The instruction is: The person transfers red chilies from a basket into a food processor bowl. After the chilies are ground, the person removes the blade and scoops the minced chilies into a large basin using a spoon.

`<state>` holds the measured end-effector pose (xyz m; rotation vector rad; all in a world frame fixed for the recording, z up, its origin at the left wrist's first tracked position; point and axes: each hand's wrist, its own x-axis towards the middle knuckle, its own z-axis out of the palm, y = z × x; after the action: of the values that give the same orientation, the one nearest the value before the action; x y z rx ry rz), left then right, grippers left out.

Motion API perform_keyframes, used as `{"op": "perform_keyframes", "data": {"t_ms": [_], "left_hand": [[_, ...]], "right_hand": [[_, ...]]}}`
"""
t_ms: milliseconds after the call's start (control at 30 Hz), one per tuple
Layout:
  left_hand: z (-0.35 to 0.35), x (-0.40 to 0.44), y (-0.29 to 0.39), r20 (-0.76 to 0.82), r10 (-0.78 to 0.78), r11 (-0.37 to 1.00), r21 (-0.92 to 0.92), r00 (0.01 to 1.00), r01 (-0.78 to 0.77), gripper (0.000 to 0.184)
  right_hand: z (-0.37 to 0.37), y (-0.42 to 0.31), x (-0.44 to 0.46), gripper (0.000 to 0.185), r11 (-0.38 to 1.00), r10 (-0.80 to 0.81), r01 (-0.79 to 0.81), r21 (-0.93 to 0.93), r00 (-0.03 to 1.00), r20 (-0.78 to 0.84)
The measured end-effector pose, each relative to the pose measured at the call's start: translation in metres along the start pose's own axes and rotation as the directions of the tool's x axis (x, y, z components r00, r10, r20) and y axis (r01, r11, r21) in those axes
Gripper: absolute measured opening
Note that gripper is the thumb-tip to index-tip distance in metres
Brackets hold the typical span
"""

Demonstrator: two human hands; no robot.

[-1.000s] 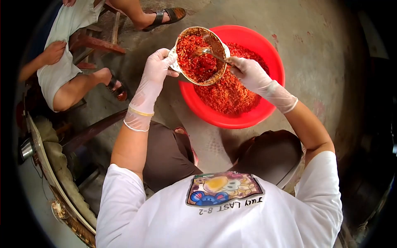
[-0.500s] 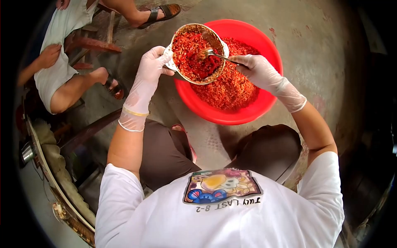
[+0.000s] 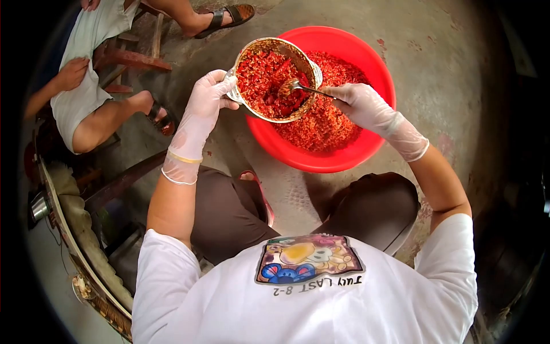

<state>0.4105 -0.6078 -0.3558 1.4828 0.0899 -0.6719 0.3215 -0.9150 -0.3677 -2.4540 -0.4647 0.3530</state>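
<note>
My left hand (image 3: 212, 94), in a clear glove, grips the side handle of a round two-handled pot (image 3: 275, 119). The pot holds wet, chopped red chili (image 3: 263, 77) and is held over the left part of a wide red basin (image 3: 372, 63). In my gloved right hand (image 3: 364, 106) is the handle of a metal spoon (image 3: 312, 90), whose bowl rests in the chili inside the pot. More chopped chili mixture (image 3: 326, 135) fills the basin, partly hidden by the pot and my right hand.
At upper left another person sits, with a hand (image 3: 73, 73) on light shorts (image 3: 94, 109) and sandalled feet on the floor. Wooden stool legs (image 3: 134, 59) stand beside them. A round table edge (image 3: 74, 246) curves along the lower left, with a metal cup (image 3: 39, 206) near it.
The spoon and my right hand have shifted slightly right and down. The pot has tilted a little, and the chili inside it has been moved about.
</note>
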Motion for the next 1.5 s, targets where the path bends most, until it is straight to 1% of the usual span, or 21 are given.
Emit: {"op": "perform_keyframes", "data": {"t_ms": [100,200,300,333,433,533,633,667,767,800,900,933,1000,1033,1133,1233,1267,1367,1400,1500], "left_hand": [[-0.005,0.002,-0.004,0.018,-0.001,1.0,0.002,1.0,0.001,0.007],[-0.002,0.003,-0.005,0.011,0.009,0.999,0.046,1.0,-0.01,0.007],[-0.002,0.003,-0.006,0.016,0.015,0.998,0.058,1.0,-0.016,0.007],[0.0,0.002,-0.004,0.007,0.02,0.998,0.06,1.0,-0.02,0.007],[0.003,-0.003,0.0,-0.013,0.033,0.998,0.062,0.999,-0.032,0.007],[0.004,-0.003,-0.001,-0.016,0.036,0.997,0.064,0.999,-0.035,0.007],[0.004,-0.004,-0.001,-0.028,0.038,0.997,0.065,0.999,-0.036,0.008],[0.004,-0.004,-0.001,-0.031,0.036,0.997,0.068,0.999,-0.034,0.008],[0.006,-0.001,-0.001,-0.016,0.028,0.997,0.079,0.999,-0.027,0.008],[0.006,-0.001,-0.002,-0.011,0.025,0.996,0.085,1.0,-0.024,0.009],[0.008,-0.003,0.002,-0.004,0.025,0.997,0.078,1.0,-0.025,0.011],[0.008,-0.004,0.002,0.009,0.03,0.997,0.076,1.0,-0.031,0.012],[0.006,-0.004,0.002,0.023,0.048,0.996,0.077,0.999,-0.049,0.013],[0.005,-0.005,0.001,0.01,0.076,0.994,0.081,0.997,-0.076,0.014],[0.002,-0.009,0.005,-0.014,0.06,0.996,0.063,0.998,-0.059,0.012],[0.006,-0.003,0.0,-0.012,0.041,0.999,0.027,0.999,-0.041,0.011],[0.009,0.0,-0.002,-0.019,0.042,0.999,0.03,0.999,-0.042,0.01],[0.009,0.001,-0.004,-0.035,0.039,0.999,0.012,0.999,-0.039,0.009],[0.009,0.0,-0.003,-0.04,0.039,0.999,0.008,0.998,-0.039,0.009],[0.011,0.0,-0.002,-0.061,0.033,0.999,0.0,0.998,-0.033,0.009]], "right_hand": [[0.001,0.001,-0.006,0.028,0.991,0.04,-0.029,0.133,0.996,-0.083],[0.0,-0.005,0.002,0.028,0.986,0.059,-0.031,0.163,0.983,-0.174],[0.013,0.009,0.022,0.026,0.993,0.048,-0.021,0.114,0.97,-0.239],[0.014,0.009,0.026,0.026,0.997,0.036,-0.02,0.072,0.972,-0.234],[0.02,0.011,0.028,0.025,0.993,0.11,-0.103,0.061,0.985,-0.133],[0.006,0.003,0.008,0.026,0.992,0.096,-0.089,0.091,0.992,-0.076],[-0.006,0.001,-0.009,0.027,0.939,0.234,-0.243,0.245,0.97,0.068],[-0.008,-0.002,-0.011,0.028,0.928,0.24,-0.249,0.275,0.968,0.067],[-0.002,0.001,-0.004,0.028,0.943,0.209,-0.191,0.271,0.977,-0.041],[0.004,0.006,0.001,0.028,0.951,0.17,-0.141,0.275,0.982,-0.084],[0.004,0.003,0.012,0.028,0.935,0.25,-0.241,0.259,0.968,-0.001],[0.007,0.005,0.013,0.027,0.932,0.26,-0.248,0.264,0.966,-0.012],[0.012,0.013,0.007,0.027,0.964,0.186,-0.17,0.207,0.981,-0.062],[0.012,0.013,0.01,0.027,0.978,0.124,-0.107,0.181,0.988,-0.088],[0.005,0.003,0.009,0.027,0.926,0.248,-0.23,0.299,0.968,-0.026],[0.007,0.009,0.005,0.027,0.948,0.247,-0.23,0.219,0.968,-0.05],[0.01,0.012,0.002,0.026,0.958,0.221,-0.206,0.199,0.974,-0.055],[0.01,0.008,-0.005,0.026,0.953,0.222,-0.21,0.22,0.975,-0.028],[0.013,0.011,-0.007,0.026,0.959,0.195,-0.179,0.219,0.979,-0.053],[0.009,0.002,-0.01,0.028,0.971,0.205,-0.2,0.132,0.979,-0.023]]}}
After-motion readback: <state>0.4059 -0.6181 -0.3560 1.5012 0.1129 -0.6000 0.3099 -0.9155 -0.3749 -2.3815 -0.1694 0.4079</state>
